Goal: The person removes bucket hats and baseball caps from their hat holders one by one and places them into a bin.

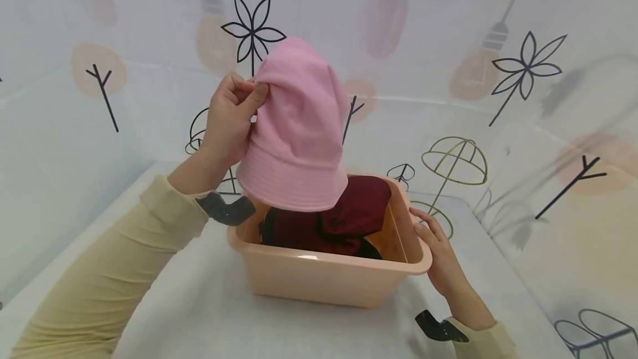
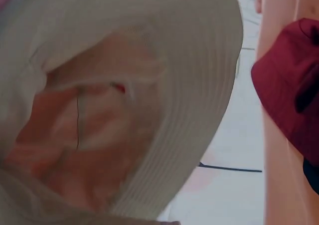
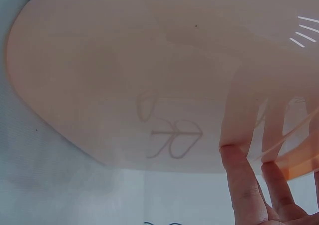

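Observation:
A pink bucket hat (image 1: 299,132) hangs crown-up over the basin, its side pinched between the thumb and fingers of my left hand (image 1: 231,112). The left wrist view looks into the hat's underside, with its pale stitched brim (image 2: 199,85). Below it stands a peach plastic basin (image 1: 324,276). In the basin lies a dark red cloth piece with a brim-like edge (image 1: 361,204), partly hidden by the pink hat, with black parts beside it. My right hand (image 1: 441,256) touches the basin's right side near the rim, its fingertips (image 3: 234,157) resting against the outer wall.
The basin stands on a white-covered table (image 1: 199,303). Behind and beside it hangs a pale cloth backdrop (image 1: 164,32) printed with flowers, bulbs and umbrellas.

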The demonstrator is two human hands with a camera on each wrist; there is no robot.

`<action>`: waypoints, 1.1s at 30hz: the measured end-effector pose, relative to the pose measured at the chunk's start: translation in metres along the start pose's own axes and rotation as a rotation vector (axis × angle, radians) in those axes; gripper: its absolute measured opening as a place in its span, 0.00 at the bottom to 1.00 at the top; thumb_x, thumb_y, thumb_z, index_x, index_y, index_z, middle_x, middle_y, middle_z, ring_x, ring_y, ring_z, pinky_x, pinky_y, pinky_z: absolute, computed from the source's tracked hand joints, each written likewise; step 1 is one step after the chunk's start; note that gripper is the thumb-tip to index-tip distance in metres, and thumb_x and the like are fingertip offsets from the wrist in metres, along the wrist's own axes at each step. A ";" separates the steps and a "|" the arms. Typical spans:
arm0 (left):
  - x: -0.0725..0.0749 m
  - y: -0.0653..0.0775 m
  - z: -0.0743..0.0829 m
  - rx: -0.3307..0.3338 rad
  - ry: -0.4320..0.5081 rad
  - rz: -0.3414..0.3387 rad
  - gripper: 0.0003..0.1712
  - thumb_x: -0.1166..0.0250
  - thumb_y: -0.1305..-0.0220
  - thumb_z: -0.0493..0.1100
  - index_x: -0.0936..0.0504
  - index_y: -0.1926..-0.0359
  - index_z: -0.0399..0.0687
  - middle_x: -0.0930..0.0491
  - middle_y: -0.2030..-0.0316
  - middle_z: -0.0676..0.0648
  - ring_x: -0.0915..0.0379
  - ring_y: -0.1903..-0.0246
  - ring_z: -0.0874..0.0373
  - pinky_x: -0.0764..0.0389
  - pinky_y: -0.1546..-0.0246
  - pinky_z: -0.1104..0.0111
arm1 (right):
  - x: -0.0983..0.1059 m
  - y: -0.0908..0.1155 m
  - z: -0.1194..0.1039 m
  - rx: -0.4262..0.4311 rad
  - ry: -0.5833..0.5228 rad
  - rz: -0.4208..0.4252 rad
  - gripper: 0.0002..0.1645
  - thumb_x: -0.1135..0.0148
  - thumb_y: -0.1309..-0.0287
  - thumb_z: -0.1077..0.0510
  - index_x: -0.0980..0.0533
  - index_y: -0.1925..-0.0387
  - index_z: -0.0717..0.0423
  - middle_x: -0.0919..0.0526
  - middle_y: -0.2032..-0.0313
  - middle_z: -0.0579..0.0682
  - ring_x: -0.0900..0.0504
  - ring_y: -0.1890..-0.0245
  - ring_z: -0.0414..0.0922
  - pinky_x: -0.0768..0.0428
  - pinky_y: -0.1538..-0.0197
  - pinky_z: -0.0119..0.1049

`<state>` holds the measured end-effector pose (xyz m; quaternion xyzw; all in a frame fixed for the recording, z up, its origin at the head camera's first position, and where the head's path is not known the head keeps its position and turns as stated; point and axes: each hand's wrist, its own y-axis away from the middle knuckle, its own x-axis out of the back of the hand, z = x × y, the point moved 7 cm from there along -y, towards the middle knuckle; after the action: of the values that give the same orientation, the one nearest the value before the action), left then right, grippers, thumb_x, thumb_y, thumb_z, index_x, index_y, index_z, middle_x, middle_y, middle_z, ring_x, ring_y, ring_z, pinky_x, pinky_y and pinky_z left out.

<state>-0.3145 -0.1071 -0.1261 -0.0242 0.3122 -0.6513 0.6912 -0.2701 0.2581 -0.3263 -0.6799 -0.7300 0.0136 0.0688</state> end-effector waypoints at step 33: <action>-0.059 0.034 -0.081 -0.020 -0.739 -0.903 0.12 0.46 0.33 0.35 0.38 0.54 0.50 0.25 0.60 0.46 0.28 0.62 0.56 0.27 0.62 0.67 | -0.002 0.001 0.002 0.002 -0.030 0.009 0.20 0.57 0.31 0.49 0.38 0.40 0.41 0.32 0.47 0.44 0.28 0.51 0.39 0.24 0.54 0.32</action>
<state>-0.3190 -0.0180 -0.1832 -0.3871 0.0152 -0.8267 0.4080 -0.2688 0.2565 -0.3287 -0.6829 -0.7278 0.0250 0.0584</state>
